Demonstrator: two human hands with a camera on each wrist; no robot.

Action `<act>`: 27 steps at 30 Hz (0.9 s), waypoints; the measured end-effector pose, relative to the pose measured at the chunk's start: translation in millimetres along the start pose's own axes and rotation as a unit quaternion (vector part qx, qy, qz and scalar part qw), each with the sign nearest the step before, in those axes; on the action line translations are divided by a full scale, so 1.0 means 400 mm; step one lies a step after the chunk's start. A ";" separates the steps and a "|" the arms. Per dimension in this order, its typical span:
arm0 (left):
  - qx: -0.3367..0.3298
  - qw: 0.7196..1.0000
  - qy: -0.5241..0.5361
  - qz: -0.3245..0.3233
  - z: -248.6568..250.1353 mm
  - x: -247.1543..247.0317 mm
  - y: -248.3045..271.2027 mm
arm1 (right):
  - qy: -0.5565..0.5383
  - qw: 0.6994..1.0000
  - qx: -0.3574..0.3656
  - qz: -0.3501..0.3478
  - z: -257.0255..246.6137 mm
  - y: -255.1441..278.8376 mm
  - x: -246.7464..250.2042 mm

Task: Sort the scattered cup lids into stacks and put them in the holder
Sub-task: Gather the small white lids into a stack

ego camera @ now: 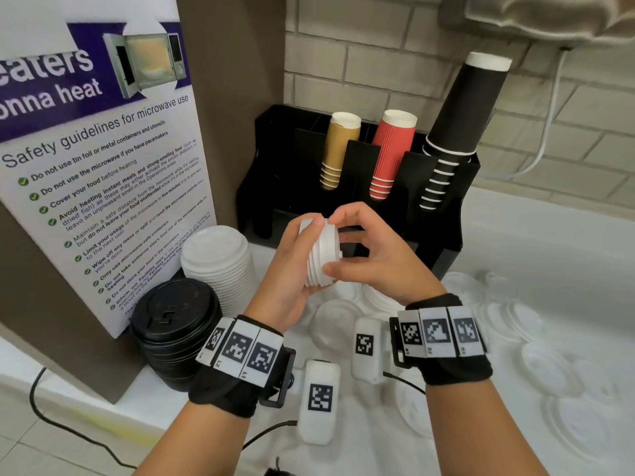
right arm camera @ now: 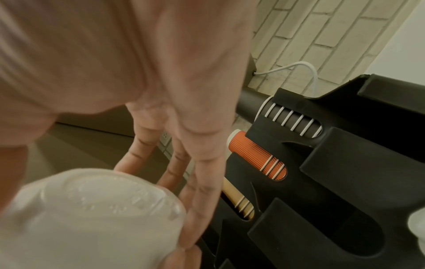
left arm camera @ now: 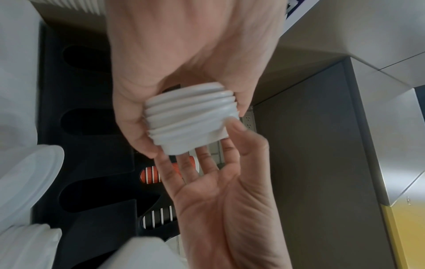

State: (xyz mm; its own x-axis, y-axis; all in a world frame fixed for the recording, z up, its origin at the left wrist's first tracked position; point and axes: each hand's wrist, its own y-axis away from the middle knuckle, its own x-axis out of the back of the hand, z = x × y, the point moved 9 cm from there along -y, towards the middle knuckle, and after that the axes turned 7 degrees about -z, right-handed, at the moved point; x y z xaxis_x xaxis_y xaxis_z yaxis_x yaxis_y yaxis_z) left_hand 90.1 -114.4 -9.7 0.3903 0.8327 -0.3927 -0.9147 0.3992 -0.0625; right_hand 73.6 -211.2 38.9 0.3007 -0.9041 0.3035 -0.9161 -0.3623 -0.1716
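White stack of lids (ego camera: 321, 252) lies sideways in the left hand (ego camera: 292, 269), whose fingers curl round it. The right hand (ego camera: 378, 259) pinches its near end between thumb and forefinger, just before the black holder (ego camera: 450, 214), above the counter (ego camera: 549, 252).

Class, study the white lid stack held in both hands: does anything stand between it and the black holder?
Nothing visible does. The lid stack, gripped by the left hand and right hand, hangs just before the black holder.
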 end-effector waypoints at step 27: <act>-0.010 0.995 0.011 0.097 0.002 0.086 0.009 | 0.246 0.949 -0.196 -0.013 0.171 0.033 0.025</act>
State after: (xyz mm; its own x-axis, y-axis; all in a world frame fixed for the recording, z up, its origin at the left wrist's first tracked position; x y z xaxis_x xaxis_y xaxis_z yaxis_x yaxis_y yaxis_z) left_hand 100.3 -84.0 -22.6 0.2029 0.8845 -0.4200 -0.9748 0.2229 -0.0015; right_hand 82.6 -240.4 -24.6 0.2524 -0.6459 0.7205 -0.9674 -0.1833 0.1747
